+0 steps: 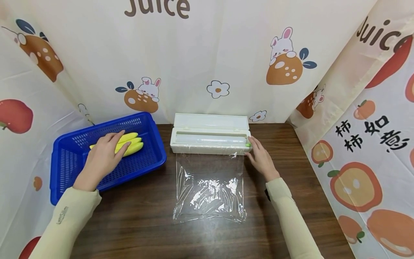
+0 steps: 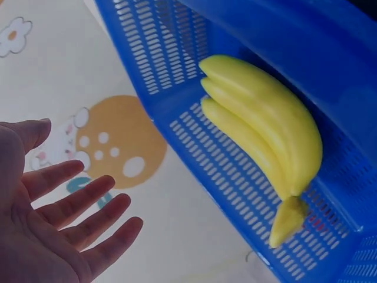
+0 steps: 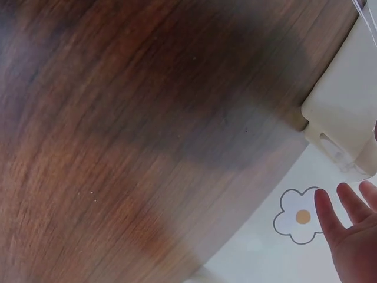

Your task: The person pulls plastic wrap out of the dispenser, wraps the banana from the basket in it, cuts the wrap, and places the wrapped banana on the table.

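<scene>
A bunch of yellow bananas [image 1: 133,149] lies in the blue plastic basket [image 1: 160,160] at the left. My left hand [image 1: 101,160] hovers over the bunch with its fingers spread; in the left wrist view the hand [image 2: 62,218] stands apart from the bananas [image 2: 265,118]. A white cling film dispenser [image 1: 210,149] sits at the back middle, its lid [image 1: 210,121] raised and a roll inside. From its front a clear sheet of cling film [image 1: 210,194] stretches over the table. My right hand [image 1: 262,162] is at the dispenser's right end, fingers extended beside a green cutter tab [image 1: 248,145].
The dark wooden table [image 1: 136,230] meets a printed curtain [image 1: 194,72] behind the dispenser. More printed cloth [image 1: 372,172] hangs along the right side, and another sheet covers the left. The basket's raised walls surround the bananas.
</scene>
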Motion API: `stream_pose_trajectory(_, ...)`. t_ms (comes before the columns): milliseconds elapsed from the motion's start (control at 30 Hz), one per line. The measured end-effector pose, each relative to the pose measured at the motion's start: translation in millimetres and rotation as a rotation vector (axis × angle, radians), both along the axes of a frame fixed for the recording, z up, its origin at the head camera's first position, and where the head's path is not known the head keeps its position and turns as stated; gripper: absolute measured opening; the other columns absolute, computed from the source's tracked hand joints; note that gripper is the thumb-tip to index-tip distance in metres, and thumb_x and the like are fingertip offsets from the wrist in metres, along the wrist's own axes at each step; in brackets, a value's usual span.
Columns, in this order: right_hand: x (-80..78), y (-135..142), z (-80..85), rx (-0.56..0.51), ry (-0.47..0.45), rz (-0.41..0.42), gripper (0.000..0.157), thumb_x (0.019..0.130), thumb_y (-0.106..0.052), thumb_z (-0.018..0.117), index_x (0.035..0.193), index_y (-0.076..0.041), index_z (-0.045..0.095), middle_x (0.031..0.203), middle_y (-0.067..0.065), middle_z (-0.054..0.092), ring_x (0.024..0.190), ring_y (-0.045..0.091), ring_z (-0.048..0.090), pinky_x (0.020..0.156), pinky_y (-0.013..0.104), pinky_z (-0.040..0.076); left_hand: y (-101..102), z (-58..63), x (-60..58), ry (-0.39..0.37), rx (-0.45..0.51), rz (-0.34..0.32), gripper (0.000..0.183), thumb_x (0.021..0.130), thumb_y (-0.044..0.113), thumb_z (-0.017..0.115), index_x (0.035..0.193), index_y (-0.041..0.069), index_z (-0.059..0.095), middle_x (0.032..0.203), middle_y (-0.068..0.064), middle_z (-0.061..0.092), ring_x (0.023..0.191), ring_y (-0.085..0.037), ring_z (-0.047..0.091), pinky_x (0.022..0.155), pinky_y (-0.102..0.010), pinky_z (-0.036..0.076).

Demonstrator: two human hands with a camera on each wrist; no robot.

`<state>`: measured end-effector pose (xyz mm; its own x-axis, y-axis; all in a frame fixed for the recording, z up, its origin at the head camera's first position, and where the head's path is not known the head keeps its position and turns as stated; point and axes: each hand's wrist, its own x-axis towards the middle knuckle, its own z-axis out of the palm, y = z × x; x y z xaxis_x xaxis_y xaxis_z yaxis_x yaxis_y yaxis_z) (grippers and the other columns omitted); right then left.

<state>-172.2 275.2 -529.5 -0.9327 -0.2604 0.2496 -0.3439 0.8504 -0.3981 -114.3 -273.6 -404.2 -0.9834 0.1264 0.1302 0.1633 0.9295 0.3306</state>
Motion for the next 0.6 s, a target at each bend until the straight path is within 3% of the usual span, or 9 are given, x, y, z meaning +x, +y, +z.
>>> stream_pose_trajectory(300,-4.9,-2.7,-0.9,-0.039,-0.017,-0.010,0.067,0.101,-0.012,0.072,0.157,0.008,0.040,0.158,0.030,0.044,0.144,0.046,0.047,0.119,0.058,0.040,-15.7,-12.7,-22.9,-0.040,-0.046,0.006,0.059,0.112,0.035,0.052,0.151,-0.009,0.047,0.141,-0.042,0.049,0.126,-0.062,0.048,0.101,-0.078,0.042)
stream_pose_trajectory(600,-6.6,-3.4,-0.9,-0.077,0.003,-0.017,0.061,0.100,-0.008,0.073,0.153,0.007,0.048,0.152,0.031,0.051,0.137,0.049,0.053,0.114,0.060,0.044,-30.6,-24.4,-34.3,-0.058,-0.059,0.032,0.058,0.112,0.032,0.053,0.150,-0.011,0.047,0.140,-0.042,0.049,0.124,-0.063,0.047,0.100,-0.078,0.043)
